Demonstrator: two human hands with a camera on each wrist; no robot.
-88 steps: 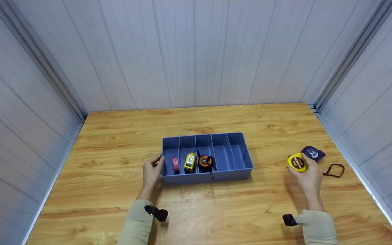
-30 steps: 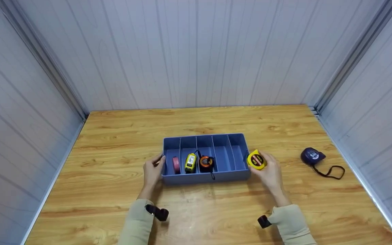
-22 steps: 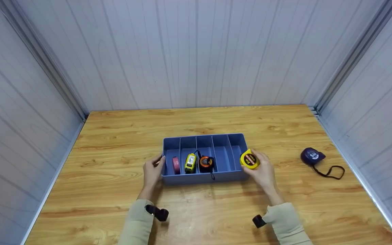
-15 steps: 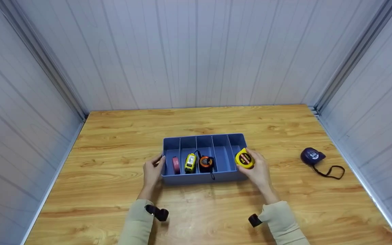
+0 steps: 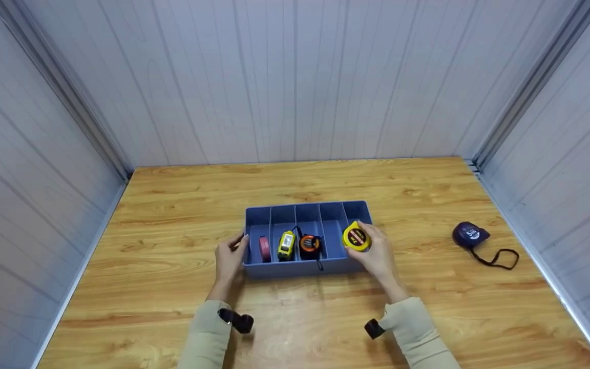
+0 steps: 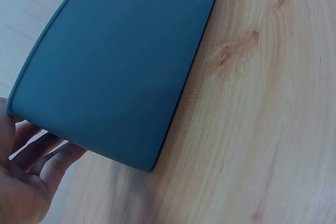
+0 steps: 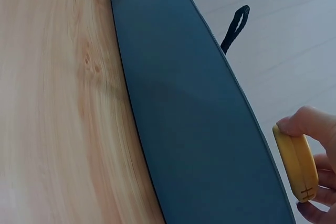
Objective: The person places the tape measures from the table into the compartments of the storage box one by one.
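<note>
My right hand (image 5: 379, 259) pinches a yellow tape measure (image 5: 356, 237) by its edges, above the right part of a blue divided box (image 5: 305, 269). In the right wrist view the tape measure (image 7: 296, 163) is edge-on, just beyond the box's rim. My left hand (image 5: 228, 264) holds the box's left end; in the left wrist view its fingers (image 6: 58, 163) lie against the end wall. Inside the box, from the left, stand a pink tape measure (image 5: 264, 249), a yellow-green one (image 5: 286, 246) and an orange-and-black one (image 5: 310, 245), each in its own compartment.
A dark purple tape measure (image 5: 469, 234) with a black wrist strap (image 5: 502, 264) lies on the wooden table (image 5: 146, 230) at the right. Pale panel walls (image 5: 295, 82) enclose the table at the back and both sides. The orange tape measure's strap overhangs the box's front rim.
My right hand has carried the yellow tape measure leftward from beside the purple one to above the box's right compartments. My left hand and the box have stayed almost still.
</note>
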